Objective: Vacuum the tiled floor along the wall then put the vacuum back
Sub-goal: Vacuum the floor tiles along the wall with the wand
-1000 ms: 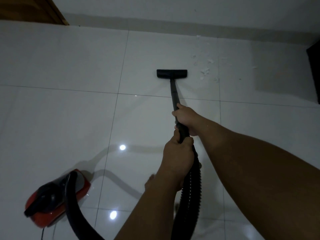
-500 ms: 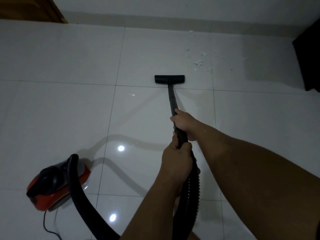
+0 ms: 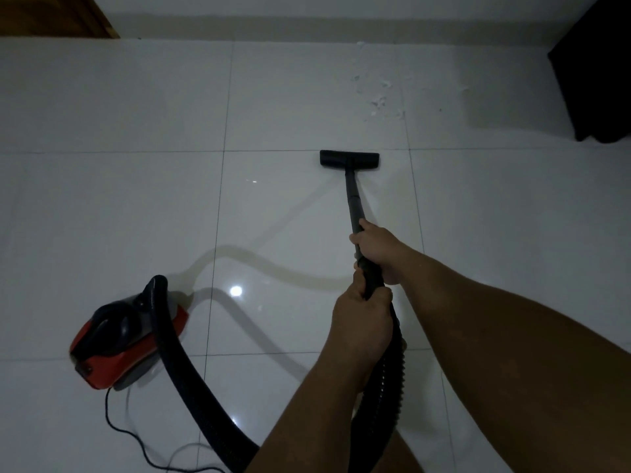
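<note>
A black vacuum wand (image 3: 352, 196) runs from my hands down to a flat black floor nozzle (image 3: 349, 159) resting on the white tiled floor (image 3: 136, 206). My right hand (image 3: 377, 245) grips the wand higher up the shaft. My left hand (image 3: 362, 317) grips the handle end where the ribbed black hose (image 3: 184, 367) starts. The hose loops back to the red and black vacuum body (image 3: 119, 343) on the floor at lower left. White debris bits (image 3: 379, 102) lie scattered beyond the nozzle, near the wall.
The wall's skirting (image 3: 307, 25) runs along the top. A wooden door frame (image 3: 58, 15) is at top left. A dark piece of furniture (image 3: 597, 80) stands at top right. The vacuum's power cord (image 3: 136, 445) trails on the floor at the bottom.
The nozzle has been pulled back from the wall towards me, away from the debris. The view has shifted, so the vacuum body appears higher and the dark furniture shows more.
</note>
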